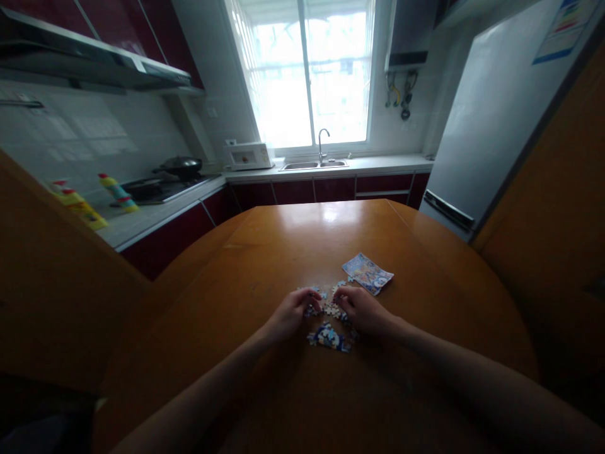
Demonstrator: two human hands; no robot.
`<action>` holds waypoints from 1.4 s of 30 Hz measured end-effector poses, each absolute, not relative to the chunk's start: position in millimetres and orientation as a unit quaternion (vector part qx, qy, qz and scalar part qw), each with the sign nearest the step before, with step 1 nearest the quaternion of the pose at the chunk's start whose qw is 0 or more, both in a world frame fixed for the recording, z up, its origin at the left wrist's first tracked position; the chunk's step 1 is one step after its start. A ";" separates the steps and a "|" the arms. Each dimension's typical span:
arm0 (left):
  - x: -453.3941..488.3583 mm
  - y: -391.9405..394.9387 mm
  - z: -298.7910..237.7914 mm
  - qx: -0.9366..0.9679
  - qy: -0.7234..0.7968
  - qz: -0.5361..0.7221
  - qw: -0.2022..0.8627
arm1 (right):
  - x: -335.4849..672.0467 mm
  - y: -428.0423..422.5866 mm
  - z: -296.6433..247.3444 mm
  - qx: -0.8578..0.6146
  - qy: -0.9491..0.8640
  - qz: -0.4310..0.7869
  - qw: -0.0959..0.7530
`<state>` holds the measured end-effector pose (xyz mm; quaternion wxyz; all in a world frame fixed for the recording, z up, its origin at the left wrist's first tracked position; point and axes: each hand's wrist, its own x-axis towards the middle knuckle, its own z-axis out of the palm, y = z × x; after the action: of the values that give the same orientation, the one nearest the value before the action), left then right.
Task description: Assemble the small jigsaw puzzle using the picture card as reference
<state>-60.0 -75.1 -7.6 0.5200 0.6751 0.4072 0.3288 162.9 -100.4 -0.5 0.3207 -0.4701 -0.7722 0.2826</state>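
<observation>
Several loose jigsaw pieces (329, 309) lie scattered on the round wooden table (265, 252), with a joined cluster of blue and white pieces (329, 338) nearest me. My left hand (292, 313) rests on the left side of the pile, fingers curled onto the pieces. My right hand (363, 309) rests on the right side, fingers bent over the pieces. Whether either hand holds a piece is hidden by the fingers. A printed picture card (367, 273) lies flat just beyond my right hand.
Beyond the table runs a kitchen counter with a sink and tap (316, 164), a white microwave (249, 156), and a hob with a pan (181, 166). Yellow bottles (118, 192) stand at the left. A grey fridge (491, 120) stands at the right.
</observation>
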 end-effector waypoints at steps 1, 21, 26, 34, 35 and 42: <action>-60.5 -74.6 -7.3 0.688 0.401 0.331 0.506 | 163.8 -98.3 -1.2 -0.463 -0.770 0.291 0.327; -66.8 -72.4 -8.7 0.814 0.438 0.272 0.265 | 178.3 -71.6 -12.9 -0.476 -0.710 0.418 0.307; -63.6 -78.9 -0.5 0.855 0.411 0.287 0.133 | 172.5 -78.2 -13.6 -0.447 -0.669 0.504 0.314; -51.6 -89.1 5.5 0.844 0.369 0.329 0.207 | 162.4 -97.3 0.0 -0.314 -0.683 0.578 0.317; -50.4 -89.2 4.8 0.837 0.365 0.338 0.225 | 162.5 -98.6 2.1 -0.299 -0.687 0.586 0.310; -47.5 -92.3 3.0 0.814 0.402 0.359 0.216 | 160.0 -100.1 -2.9 -0.376 -0.719 0.471 0.346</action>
<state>-47.5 -92.3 3.0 0.2163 0.8142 0.4022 0.3586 160.0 -100.1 -2.9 0.3456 -0.3764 -0.7189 0.4713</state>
